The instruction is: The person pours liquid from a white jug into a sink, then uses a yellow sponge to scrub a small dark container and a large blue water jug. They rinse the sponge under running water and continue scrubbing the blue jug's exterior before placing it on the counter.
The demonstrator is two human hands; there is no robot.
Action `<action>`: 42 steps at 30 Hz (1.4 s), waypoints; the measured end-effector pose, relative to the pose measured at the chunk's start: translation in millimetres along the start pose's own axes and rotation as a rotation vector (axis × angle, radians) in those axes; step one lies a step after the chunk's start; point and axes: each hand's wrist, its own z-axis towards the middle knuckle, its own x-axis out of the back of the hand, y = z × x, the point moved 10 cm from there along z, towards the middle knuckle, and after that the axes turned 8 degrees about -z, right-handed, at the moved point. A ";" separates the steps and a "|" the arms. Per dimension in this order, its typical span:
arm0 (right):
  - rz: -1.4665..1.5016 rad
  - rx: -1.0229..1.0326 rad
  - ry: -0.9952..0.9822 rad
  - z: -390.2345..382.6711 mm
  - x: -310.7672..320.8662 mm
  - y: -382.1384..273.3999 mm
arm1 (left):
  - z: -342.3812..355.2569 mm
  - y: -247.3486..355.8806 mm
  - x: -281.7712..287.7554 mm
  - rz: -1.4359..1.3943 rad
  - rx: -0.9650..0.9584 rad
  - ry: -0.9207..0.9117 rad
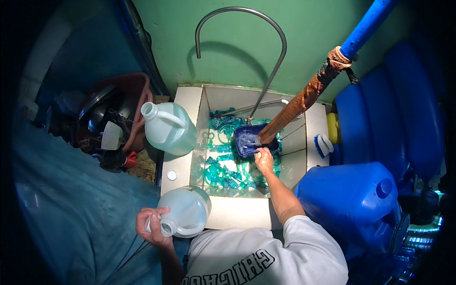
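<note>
1. Clock centred on tiled sink (295,142). Left hand (153,225) clasps translucent jug (190,206) by its uncapped neck, 7–8 o'clock.
2. Right hand (264,162) grips navy-blue square dipper (246,137) by its near side, at centre.
3. Risk: loosened neck grip could spill jug; striking rusty pole (297,107) could tip dipper. Pole–dipper contact unclear.
4. Writing: black-outlined lettering across white shirt (237,242), 6 o'clock; no brand legible elsewhere.

The person wears a white, soft-fabric, short-sleeved T-shirt (299,254). Large block letters (229,269) with dark outlines run in a slanting row across its front. At the shirt's right side, a loose, plain white sleeve (311,230) ends above the elbow, leaving the slim right forearm (285,195) bare.
</note>
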 end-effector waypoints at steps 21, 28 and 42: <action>0.149 -0.082 0.088 -30.4 7.3 -1.8 | -2.0 9.8 -7.1 -0.029 -0.144 -0.107; 0.172 -0.095 0.126 -39.9 4.8 7.9 | -2.5 3.7 -3.7 -0.039 -0.135 -0.088; 0.163 -0.104 0.182 -40.1 9.9 17.9 | -2.3 -1.0 -2.2 -0.079 -0.094 -0.094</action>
